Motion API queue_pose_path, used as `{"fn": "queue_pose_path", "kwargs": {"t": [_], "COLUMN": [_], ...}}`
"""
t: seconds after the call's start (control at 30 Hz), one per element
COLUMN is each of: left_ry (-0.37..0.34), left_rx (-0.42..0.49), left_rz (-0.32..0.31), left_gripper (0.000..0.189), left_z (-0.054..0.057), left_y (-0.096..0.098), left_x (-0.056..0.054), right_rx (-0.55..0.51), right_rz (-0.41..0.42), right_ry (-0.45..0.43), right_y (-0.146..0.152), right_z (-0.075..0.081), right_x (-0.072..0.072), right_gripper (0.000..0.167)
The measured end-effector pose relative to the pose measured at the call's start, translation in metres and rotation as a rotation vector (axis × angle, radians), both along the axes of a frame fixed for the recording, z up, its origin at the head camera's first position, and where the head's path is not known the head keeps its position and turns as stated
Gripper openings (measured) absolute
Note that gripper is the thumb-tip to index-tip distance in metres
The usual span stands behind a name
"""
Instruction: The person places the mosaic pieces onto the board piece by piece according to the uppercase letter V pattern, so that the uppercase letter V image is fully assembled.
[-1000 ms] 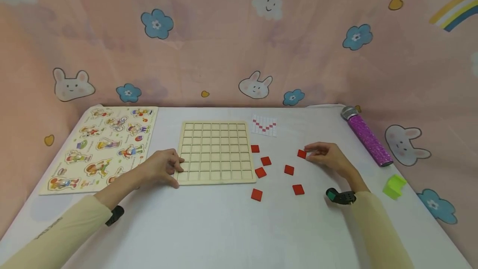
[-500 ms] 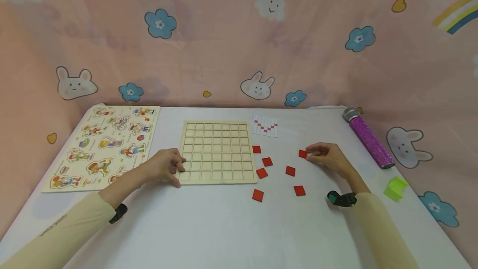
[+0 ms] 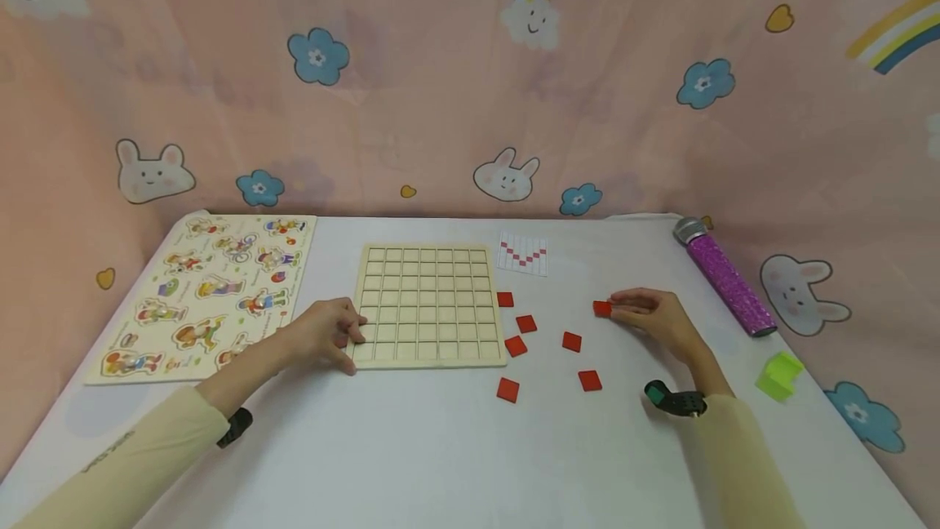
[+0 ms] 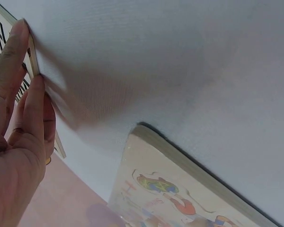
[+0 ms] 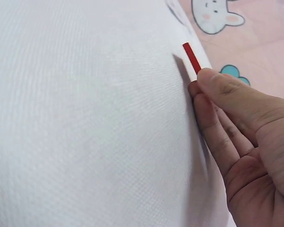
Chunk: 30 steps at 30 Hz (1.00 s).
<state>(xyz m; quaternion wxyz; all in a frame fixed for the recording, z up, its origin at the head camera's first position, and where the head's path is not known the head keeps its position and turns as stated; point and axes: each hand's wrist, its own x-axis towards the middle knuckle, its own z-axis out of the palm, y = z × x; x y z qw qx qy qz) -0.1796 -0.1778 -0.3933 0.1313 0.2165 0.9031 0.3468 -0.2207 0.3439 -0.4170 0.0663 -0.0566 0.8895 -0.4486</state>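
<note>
A wooden grid board [image 3: 429, 308] with square cells lies mid-table. My left hand [image 3: 323, 335] holds it by its near left corner; in the left wrist view the thumb and fingers of my left hand [image 4: 21, 109] meet the board's edge [image 4: 34, 61]. Between thumb and fingertips, my right hand [image 3: 657, 318] pinches a red square tile [image 3: 602, 309]. The right wrist view has this tile [image 5: 191, 57] edge-on, raised off the white cloth, in my right hand [image 5: 241, 132]. Several other red tiles lie flat right of the board, one of them a near tile [image 3: 507, 389].
A pattern card [image 3: 522, 253] with a red V of squares lies behind the tiles. At left is a picture puzzle board [image 3: 213, 288]. A purple glitter microphone [image 3: 727, 277] and a lime-green block [image 3: 778, 375] sit along the right side. A pink printed curtain [image 3: 411, 104] hangs behind.
My right hand has lifted the red tile and tilted it up, shifting slightly right. My left hand stays at the board's corner. The head view has shifted a little.
</note>
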Motion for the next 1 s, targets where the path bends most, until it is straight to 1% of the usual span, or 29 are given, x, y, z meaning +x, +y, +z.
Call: {"fn": "queue_pose_path", "kwargs": {"t": [0.1,0.37,0.53,0.77,0.83,1.0], "left_ry": [0.013,0.05,0.042,0.058,0.052,0.053], "left_rx": [-0.003,-0.016,-0.005,-0.008,-0.011,-0.005], "left_rz": [0.001,-0.008,-0.004,-0.014,-0.007,-0.013], "left_gripper": [0.028,0.028,0.028,0.028,0.028,0.029], "left_z": [-0.001,-0.003,-0.003,-0.002,-0.002,0.0], "left_y": [0.0,-0.001,-0.001,-0.001,-0.001,0.001], "left_x": [0.0,0.0,0.001,0.001,0.001,0.001], "right_rx": [-0.017,0.01,0.016,0.05,0.05,0.031], "right_rz": [0.001,0.017,0.015,0.017,0.012,0.004], "right_ry": [-0.009,-0.026,-0.017,0.004,-0.004,-0.034], "right_y": [-0.001,-0.01,-0.018,-0.029,-0.032,-0.041], "right_z": [0.002,0.005,0.009,0.019,0.02,0.019], "right_x": [0.003,0.005,0.007,0.011,0.011,0.008], "right_gripper": [0.047,0.045,0.043,0.041,0.041,0.042]}}
